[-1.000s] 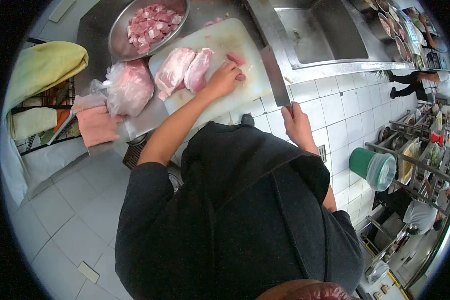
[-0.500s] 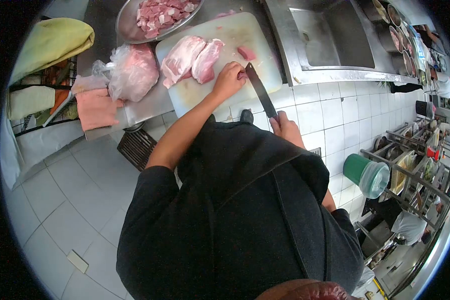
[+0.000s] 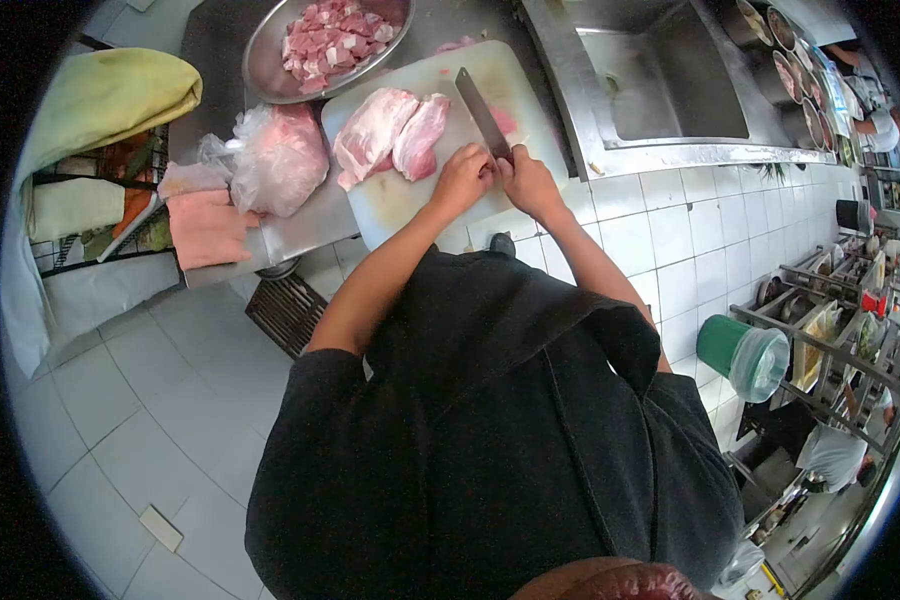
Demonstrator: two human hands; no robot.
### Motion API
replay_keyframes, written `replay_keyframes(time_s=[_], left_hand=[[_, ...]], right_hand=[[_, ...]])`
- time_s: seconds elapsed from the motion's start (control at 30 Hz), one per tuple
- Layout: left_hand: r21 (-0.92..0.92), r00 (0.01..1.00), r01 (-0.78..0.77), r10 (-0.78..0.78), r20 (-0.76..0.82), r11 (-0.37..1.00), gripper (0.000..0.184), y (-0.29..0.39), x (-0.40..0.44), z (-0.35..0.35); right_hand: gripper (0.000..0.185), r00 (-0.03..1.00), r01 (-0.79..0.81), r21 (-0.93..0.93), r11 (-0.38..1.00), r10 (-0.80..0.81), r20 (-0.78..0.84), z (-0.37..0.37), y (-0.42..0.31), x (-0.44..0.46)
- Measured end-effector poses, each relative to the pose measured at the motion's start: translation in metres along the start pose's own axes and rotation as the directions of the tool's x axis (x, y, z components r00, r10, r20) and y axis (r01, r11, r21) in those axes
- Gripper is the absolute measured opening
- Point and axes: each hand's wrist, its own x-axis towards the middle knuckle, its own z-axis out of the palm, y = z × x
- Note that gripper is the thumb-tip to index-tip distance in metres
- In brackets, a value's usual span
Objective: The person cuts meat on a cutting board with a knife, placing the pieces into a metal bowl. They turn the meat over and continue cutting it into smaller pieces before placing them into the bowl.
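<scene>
My right hand (image 3: 528,186) is closed round the handle of a long knife (image 3: 481,112). The blade slants away over the white cutting board (image 3: 395,212), its tip towards the far edge. Beside it my left hand (image 3: 460,182) pinches a small piece of meat, mostly hidden by the fingers. The two hands nearly touch at the board's near edge. Left of the blade lie two large chunks of raw meat, a pale one (image 3: 370,132) and a pinker one (image 3: 422,140). A small slice of meat (image 3: 507,121) shows just right of the blade.
A steel bowl (image 3: 260,62) of cut meat stands at the back left. Near it are a plastic bag of meat (image 3: 282,165) and a pink cloth (image 3: 206,228). A steel sink (image 3: 595,160) adjoins on the right. A green bin (image 3: 718,342) stands on the floor; people work farther right.
My right hand has moved up and inward with the knife, from beyond the board's near edge to beside my left hand. The blade now reaches farther across the board.
</scene>
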Motion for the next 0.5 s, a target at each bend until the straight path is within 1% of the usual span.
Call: replay_keyframes(time_s=[0.1, 0.13, 0.2, 0.23, 0.27, 0.3, 0.4, 0.47, 0.5], left_hand=[[-0.068, 0.994, 0.1, -0.102, -0.034, 0.993, 0.016, 0.003, -0.007, 0.0], [-0.069, 0.99, 0.121, -0.125, -0.058, 0.99, 0.017, 0.011, -0.006, -0.001], [-0.066, 0.979, 0.168, -0.175, -0.109, 0.983, 0.021, 0.027, 0.002, -0.002], [0.023, 0.978, 0.173, -0.169, -0.12, 0.985, 0.022, 0.034, 0.005, -0.002], [0.111, 0.979, 0.173, -0.158, -0.131, 0.979, 0.022, 0.041, 0.011, 0.0], [0.198, 0.979, 0.172, -0.145, -0.142, 0.965, 0.023, 0.045, 0.017, 0.002], [0.25, 0.985, 0.169, -0.168, -0.023, 0.953, 0.018, 0.012, 0.03, 0.025], [0.129, 0.965, 0.26, -0.261, -0.014, 0.957, 0.012, 0.005, 0.036, 0.02], [0.067, 0.953, 0.303, -0.304, -0.006, 0.95, 0.009, 0.003, 0.04, 0.015]], right_hand=[[0.028, 0.997, -0.008, 0.094, 0.996, 0.015, -0.079, -0.017, 0.0, -0.009], [0.034, 0.996, -0.029, 0.145, 0.989, 0.04, -0.077, -0.027, 0.001, -0.017], [0.033, 0.988, -0.112, 0.249, 0.962, 0.134, -0.071, -0.041, 0.006, -0.031], [0.032, 0.981, -0.153, 0.3, 0.942, 0.181, -0.068, -0.045, 0.009, -0.039], [0.03, 0.978, -0.163, 0.347, 0.924, 0.196, -0.064, -0.05, 0.013, -0.048], [0.03, 0.971, -0.2, 0.348, 0.916, 0.232, -0.052, -0.05, 0.019, -0.054], [0.028, 0.95, -0.289, 0.352, 0.89, 0.313, -0.012, -0.039, 0.042, -0.072], [0.027, 0.939, -0.328, 0.352, 0.877, 0.344, 0.018, -0.033, 0.046, -0.079], [0.027, 0.942, -0.319, 0.335, 0.887, 0.335, 0.011, -0.032, 0.045, -0.08]])
